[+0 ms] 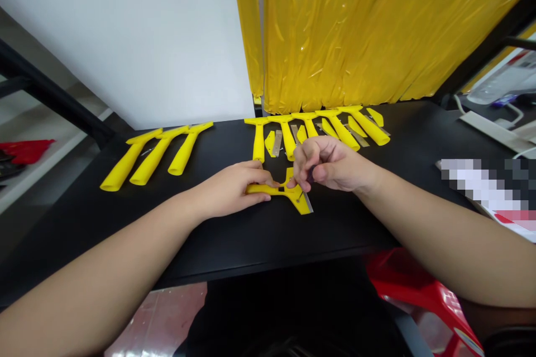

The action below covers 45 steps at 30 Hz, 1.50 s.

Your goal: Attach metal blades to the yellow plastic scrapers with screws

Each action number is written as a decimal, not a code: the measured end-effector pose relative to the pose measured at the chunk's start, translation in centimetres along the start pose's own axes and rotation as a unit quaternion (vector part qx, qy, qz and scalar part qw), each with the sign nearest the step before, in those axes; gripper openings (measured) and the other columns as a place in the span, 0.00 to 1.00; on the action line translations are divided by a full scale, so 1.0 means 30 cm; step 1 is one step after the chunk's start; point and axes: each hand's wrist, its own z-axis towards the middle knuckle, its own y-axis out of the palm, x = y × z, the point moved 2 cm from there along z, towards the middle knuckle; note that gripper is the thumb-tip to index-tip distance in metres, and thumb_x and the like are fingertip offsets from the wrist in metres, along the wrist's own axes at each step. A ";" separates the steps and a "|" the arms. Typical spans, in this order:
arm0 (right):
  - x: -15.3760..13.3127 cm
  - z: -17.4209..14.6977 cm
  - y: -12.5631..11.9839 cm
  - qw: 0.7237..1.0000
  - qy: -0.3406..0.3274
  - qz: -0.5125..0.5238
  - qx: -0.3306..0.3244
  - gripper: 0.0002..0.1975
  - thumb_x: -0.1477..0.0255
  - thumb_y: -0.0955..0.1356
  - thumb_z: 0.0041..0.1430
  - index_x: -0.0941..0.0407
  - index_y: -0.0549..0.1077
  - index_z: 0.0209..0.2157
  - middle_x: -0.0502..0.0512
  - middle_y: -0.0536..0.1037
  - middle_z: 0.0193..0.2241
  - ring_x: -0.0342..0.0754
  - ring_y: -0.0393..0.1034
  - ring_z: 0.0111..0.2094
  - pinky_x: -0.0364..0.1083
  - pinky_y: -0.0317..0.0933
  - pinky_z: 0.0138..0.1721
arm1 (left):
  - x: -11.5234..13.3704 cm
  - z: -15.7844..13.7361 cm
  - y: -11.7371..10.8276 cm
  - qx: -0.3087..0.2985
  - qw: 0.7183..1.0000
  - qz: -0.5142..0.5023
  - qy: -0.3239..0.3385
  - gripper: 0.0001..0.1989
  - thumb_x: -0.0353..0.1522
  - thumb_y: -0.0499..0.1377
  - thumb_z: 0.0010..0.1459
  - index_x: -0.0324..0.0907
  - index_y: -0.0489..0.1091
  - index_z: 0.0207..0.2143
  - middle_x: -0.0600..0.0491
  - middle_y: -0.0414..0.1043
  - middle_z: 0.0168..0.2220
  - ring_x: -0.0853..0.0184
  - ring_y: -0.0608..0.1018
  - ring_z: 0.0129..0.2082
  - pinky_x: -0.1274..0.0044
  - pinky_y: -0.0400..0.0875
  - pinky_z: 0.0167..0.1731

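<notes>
A yellow scraper lies flat on the black table, its head to the right with a metal blade along the edge. My left hand is closed round its handle, thumb on the near side. Over the head, my right hand pinches a small dark-handled screwdriver. The thin shaft slants down to a screw on the near side of the head. My fingers cover most of the screwdriver's handle and part of the head's far side.
Several yellow scraper handles stand in a row behind, with blades and yellow cover plates between them. Three scrapers lie at left. A white panel and yellow plastic sheeting rise behind. A red stool is below right.
</notes>
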 end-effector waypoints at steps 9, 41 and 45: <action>0.007 0.002 0.005 1.000 0.024 0.015 0.006 0.16 0.66 0.79 0.60 0.57 0.72 0.30 0.44 0.77 0.26 0.41 0.79 0.28 0.51 0.79 0.44 | 0.001 0.000 0.000 0.008 1.000 -0.013 0.009 0.12 0.41 0.64 0.68 0.46 0.80 0.48 0.50 0.73 0.41 0.63 0.78 0.40 0.73 0.73 0.42; 0.015 -0.012 0.043 0.992 0.074 0.105 -0.010 0.10 0.59 0.69 0.73 0.51 0.71 0.42 0.41 0.59 0.23 0.41 0.56 0.25 0.46 0.66 0.39 | -0.004 0.004 0.009 -0.004 1.000 0.022 0.006 0.12 0.36 0.63 0.69 0.48 0.80 0.52 0.51 0.72 0.41 0.62 0.77 0.43 0.72 0.71 0.45; 0.005 -0.010 0.032 0.994 0.070 0.084 0.003 0.12 0.63 0.69 0.73 0.56 0.76 0.38 0.52 0.72 0.37 0.45 0.70 0.37 0.52 0.70 0.47 | -0.007 0.001 0.011 0.000 1.000 0.017 0.006 0.12 0.37 0.63 0.69 0.47 0.80 0.52 0.50 0.72 0.42 0.61 0.77 0.44 0.72 0.72 0.47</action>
